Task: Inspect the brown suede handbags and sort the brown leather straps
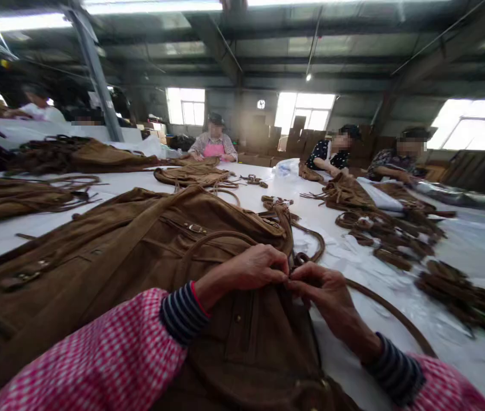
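A large brown bag (148, 251) with straps, zips and metal fittings spreads over the table in front of me. At its right edge my left hand (257, 267) and my right hand (325, 291) meet, fingertips pinched close together. What they pinch is too small and too covered to make out. A rounded brown handle (220, 237) arches over the bag just behind my left hand. Another brown strap (396, 317) curves out to the right past my right wrist. A metal buckle (195, 228) shows on the bag's upper side.
On the white table (259, 171) lie more brown bags (191, 173) and coiled straps (390, 234). Thin clear plastic (366, 291) is strewn to the right. Across the table sit several people, one in a pink apron (213, 149). A grey post (99, 74) stands at the left.
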The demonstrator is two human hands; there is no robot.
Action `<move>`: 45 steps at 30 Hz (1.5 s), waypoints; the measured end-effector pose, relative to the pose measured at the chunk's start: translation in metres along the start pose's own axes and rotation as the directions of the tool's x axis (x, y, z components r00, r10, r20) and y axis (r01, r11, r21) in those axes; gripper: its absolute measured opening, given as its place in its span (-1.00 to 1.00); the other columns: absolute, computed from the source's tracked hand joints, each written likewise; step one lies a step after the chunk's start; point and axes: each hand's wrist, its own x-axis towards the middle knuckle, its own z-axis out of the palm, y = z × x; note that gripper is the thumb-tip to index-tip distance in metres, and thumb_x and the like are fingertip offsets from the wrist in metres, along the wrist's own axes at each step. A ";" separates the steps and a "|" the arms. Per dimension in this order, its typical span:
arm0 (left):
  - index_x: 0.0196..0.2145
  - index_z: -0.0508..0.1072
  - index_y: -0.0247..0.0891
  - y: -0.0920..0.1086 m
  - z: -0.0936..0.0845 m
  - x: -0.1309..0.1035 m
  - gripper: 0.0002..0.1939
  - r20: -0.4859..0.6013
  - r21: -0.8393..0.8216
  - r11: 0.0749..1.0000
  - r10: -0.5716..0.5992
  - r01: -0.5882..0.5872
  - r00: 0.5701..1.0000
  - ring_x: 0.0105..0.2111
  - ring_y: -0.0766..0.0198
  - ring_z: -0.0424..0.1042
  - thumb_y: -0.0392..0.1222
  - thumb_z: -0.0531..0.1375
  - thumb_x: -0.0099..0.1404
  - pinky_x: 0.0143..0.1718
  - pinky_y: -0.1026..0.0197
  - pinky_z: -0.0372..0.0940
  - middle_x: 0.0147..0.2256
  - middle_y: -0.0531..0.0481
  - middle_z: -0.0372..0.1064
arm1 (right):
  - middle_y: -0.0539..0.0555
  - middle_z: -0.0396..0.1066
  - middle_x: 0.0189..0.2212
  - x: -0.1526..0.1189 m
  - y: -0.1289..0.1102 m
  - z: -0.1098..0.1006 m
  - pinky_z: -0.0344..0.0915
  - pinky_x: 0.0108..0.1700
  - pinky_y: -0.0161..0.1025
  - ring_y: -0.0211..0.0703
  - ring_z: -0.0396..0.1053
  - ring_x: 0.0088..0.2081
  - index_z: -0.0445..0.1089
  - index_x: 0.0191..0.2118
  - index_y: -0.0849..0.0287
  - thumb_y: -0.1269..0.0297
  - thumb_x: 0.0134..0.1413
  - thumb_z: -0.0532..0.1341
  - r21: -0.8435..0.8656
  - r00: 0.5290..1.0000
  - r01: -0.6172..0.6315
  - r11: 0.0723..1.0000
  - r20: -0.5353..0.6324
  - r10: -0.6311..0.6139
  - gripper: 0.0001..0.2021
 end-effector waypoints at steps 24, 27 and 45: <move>-0.37 0.55 -0.29 -0.001 0.011 -0.003 -0.87 -0.128 0.057 0.994 -0.085 0.093 0.988 -0.36 0.30 0.33 -0.27 0.18 0.20 -0.33 0.28 0.12 -0.44 0.08 0.38 | 0.00 0.44 -0.59 0.004 -0.003 0.001 0.14 -0.53 -0.37 -0.34 0.24 -0.58 0.54 -0.37 0.24 0.07 0.03 0.42 0.026 0.997 -0.061 0.998 0.058 0.060 -0.70; -0.39 0.53 -0.29 -0.003 0.012 -0.004 -0.87 -0.150 -0.004 0.995 -0.104 0.104 0.983 -0.36 0.29 0.33 -0.26 0.17 0.18 -0.32 0.27 0.12 -0.43 0.07 0.38 | -0.01 0.43 -0.59 0.004 0.002 0.008 0.12 -0.55 -0.37 -0.35 0.23 -0.60 0.52 -0.38 0.23 0.06 0.03 0.42 0.068 0.999 -0.044 0.997 0.021 0.042 -0.71; -0.33 0.48 -0.22 0.016 0.016 0.000 -0.70 -0.270 0.369 0.889 -0.177 0.271 0.947 -0.38 0.20 0.43 0.09 0.22 0.33 -0.34 0.22 0.14 -0.41 0.02 0.46 | 0.12 0.54 -0.27 -0.010 -0.035 -0.064 0.19 -0.22 -0.19 -0.03 0.48 -0.24 0.44 -0.18 0.15 0.12 0.28 0.20 -0.906 0.975 0.140 0.399 0.057 -0.214 -0.79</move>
